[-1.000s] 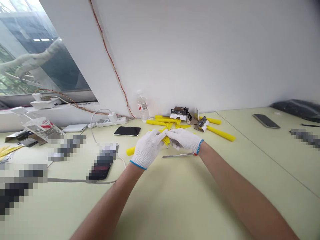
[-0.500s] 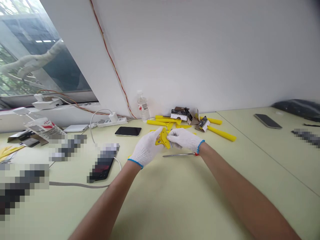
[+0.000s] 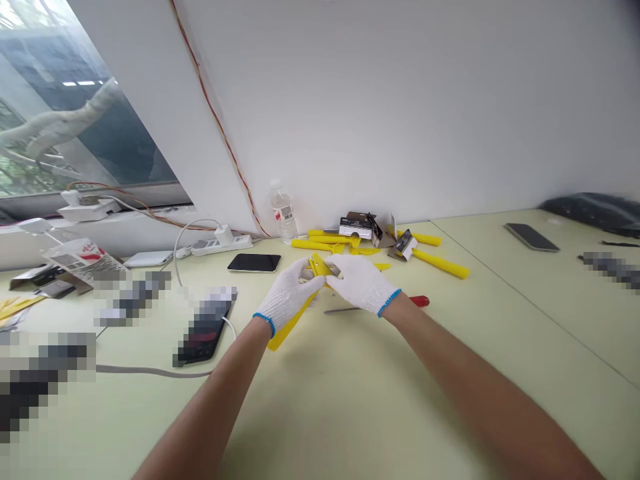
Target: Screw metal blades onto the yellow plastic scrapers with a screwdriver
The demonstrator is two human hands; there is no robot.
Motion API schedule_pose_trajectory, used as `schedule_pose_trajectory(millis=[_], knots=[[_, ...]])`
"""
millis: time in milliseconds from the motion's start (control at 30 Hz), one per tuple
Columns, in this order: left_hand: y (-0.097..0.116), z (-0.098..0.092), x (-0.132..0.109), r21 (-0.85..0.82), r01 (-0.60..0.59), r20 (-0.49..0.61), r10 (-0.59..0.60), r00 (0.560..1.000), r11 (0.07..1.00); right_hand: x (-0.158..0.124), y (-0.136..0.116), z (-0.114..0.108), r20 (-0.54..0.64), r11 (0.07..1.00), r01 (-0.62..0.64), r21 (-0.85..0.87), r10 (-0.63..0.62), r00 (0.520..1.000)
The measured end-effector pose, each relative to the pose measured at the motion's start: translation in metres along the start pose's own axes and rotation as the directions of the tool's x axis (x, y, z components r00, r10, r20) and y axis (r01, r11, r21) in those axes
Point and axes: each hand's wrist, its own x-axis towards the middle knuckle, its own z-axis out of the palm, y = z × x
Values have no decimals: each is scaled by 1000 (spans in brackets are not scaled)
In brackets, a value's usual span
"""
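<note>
My left hand [image 3: 289, 291], in a white knit glove with a blue cuff, is closed round a yellow scraper [image 3: 319, 264]. The scraper's handle slants down toward me under that wrist. My right hand [image 3: 361, 281], gloved alike, pinches the scraper's head from the other side, thumb close to the left thumb. The fingers partly hide the head, and I cannot make out a blade in it. Below the right hand lies a screwdriver [image 3: 419, 301] with a red handle, its shaft pointing left. Small bits, too small to name, lie by the fingertips.
Behind my hands lie several yellow scrapers [image 3: 440, 263] and small boxes [image 3: 356, 228] against the wall. A water bottle [image 3: 284, 212], a power strip [image 3: 223, 245] and a phone [image 3: 254, 263] are to the left. Another phone [image 3: 531, 237] lies at the right.
The scraper has turned in my hands, so its handle now shows below my left wrist. My right hand has shifted slightly left, uncovering the screwdriver's red handle.
</note>
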Motion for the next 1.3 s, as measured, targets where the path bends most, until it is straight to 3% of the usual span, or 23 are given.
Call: schedule_pose_trajectory(millis=[167, 433, 767, 1300], knots=[[-4, 1, -1, -44, 61, 46, -59, 997, 997, -1, 3, -1, 41, 999, -31, -20, 32, 999], [-10, 0, 1, -112, 94, 75, -86, 993, 989, -5, -6, -7, 67, 986, 42, -160, -32, 997], [-20, 3, 6, -194, 122, 97, -104, 990, 973, -8, -25, 0, 47, 943, -39, -329, 58, 997], [-27, 3, 13, -309, 183, 120, -153, 981, 933, -6, -19, 8, -7, 941, 111, -319, -120, 993]])
